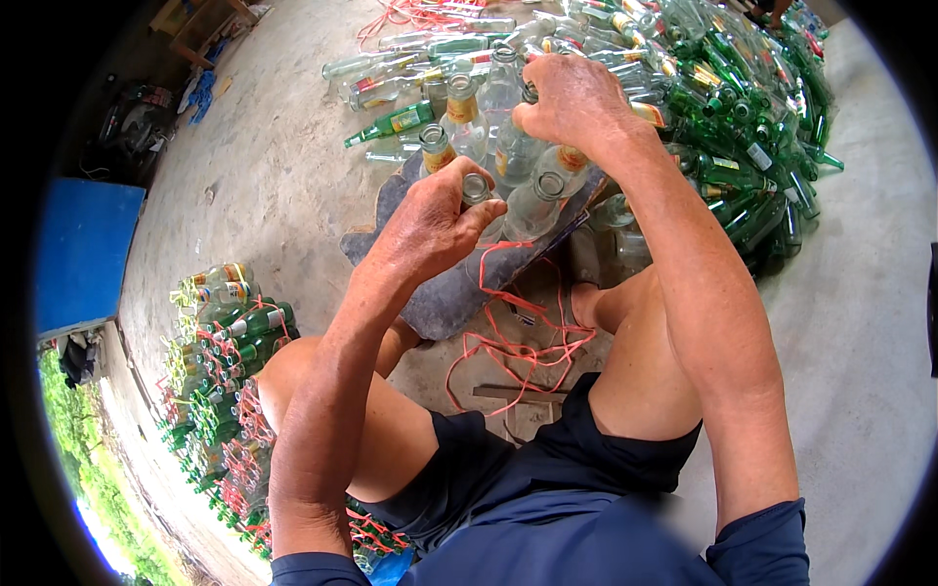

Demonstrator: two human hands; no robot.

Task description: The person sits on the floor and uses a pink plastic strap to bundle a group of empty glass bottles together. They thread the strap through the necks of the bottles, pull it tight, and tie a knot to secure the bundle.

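Several clear glass bottles (535, 207) stand upright, close together, on a dark grey board (440, 301) between my knees. My left hand (430, 217) is closed round the neck of the front-left bottle (476, 188), thumb and fingers at its mouth. Farther back and to the right, my right hand (578, 101) grips another clear bottle (518, 146) by its top; the fingers partly cover its neck. Orange-yellow labels circle the necks of the nearby bottles (462, 105). Red plastic string (518, 342) lies in loose loops at the board's near edge.
A large heap of green and clear bottles (733, 127) lies at the back right. Bundles of bottles tied with string (230, 381) stand to my left. More red string (420, 14) lies at the back. A blue panel (88, 249) is at far left.
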